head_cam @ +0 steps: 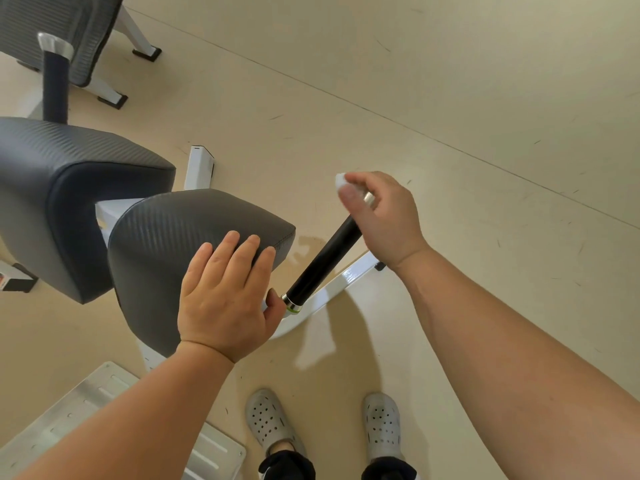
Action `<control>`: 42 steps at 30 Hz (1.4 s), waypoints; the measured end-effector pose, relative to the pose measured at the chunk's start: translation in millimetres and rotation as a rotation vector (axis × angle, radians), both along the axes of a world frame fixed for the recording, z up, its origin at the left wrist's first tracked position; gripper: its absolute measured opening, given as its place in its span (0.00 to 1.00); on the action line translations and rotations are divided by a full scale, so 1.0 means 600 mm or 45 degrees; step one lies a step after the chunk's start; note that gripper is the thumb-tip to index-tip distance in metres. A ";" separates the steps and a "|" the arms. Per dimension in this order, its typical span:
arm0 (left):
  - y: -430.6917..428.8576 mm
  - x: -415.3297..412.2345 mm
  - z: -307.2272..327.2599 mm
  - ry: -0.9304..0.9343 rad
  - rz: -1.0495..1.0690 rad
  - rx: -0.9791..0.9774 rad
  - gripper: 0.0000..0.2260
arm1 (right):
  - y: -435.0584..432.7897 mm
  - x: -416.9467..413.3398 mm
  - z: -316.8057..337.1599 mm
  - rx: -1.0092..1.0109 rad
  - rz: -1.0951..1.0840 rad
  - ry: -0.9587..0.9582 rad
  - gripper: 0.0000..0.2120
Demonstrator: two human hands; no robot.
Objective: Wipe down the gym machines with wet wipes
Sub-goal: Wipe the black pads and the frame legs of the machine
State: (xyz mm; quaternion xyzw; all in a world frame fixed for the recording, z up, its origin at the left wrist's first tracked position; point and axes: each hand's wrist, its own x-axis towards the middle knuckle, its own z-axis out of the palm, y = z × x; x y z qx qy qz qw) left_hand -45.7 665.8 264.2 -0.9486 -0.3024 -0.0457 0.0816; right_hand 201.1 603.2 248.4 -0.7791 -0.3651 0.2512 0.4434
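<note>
Hands meet one gym machine in the head view, the only view there is. The left hand (225, 296) lies flat on the small grey pad (173, 237). Its grip is spread, with the fingers straight and pressing on the vinyl and the thumb reaching toward the chrome collar at the foot of the black handle (325, 261). The right hand (384, 216) is at the far end of that handle, its grip curled round the chrome tip and pinching the wet wipe (341, 180), a small white wad that pokes out above the thumb. So the task's thing is in the right hand, against the top of the handle and well apart from the pad.

On progress, as a judgement: the wipe sits at the handle's end, so the handle looks to be the step in hand, with the left hand bracing the machine. Whether the pad under the left hand has been wiped cannot be told, as the vinyl shows no clear sheen. A pale, damp-looking patch (306, 247) marks the floor (450, 81) just beside the handle (a drip, perhaps, though that is a guess). Left to do, by the look of it, are:

- the larger seat pad (69, 188)
- the second handle (55, 88) with its chrome cap
- the white frame (346, 278)
- the metal footplate (104, 393) near the person's grey shoes (266, 417)
- the ribbed grey machine (79, 26) in the far corner

Of containers there is nothing to report. No wipe packet, tub or bin shows in the frame, so where fresh wipes come from or used ones go cannot be told.
</note>
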 end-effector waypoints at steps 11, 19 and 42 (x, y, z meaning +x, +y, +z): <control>0.003 -0.002 -0.001 -0.003 -0.017 -0.005 0.22 | -0.063 0.013 -0.040 0.049 0.458 -0.694 0.34; 0.008 -0.004 -0.001 -0.012 -0.028 0.009 0.22 | -0.017 -0.016 -0.026 -0.052 0.369 -0.845 0.30; 0.004 -0.016 0.014 -0.462 -0.121 -0.119 0.21 | -0.125 -0.253 -0.152 -0.129 1.003 -1.178 0.35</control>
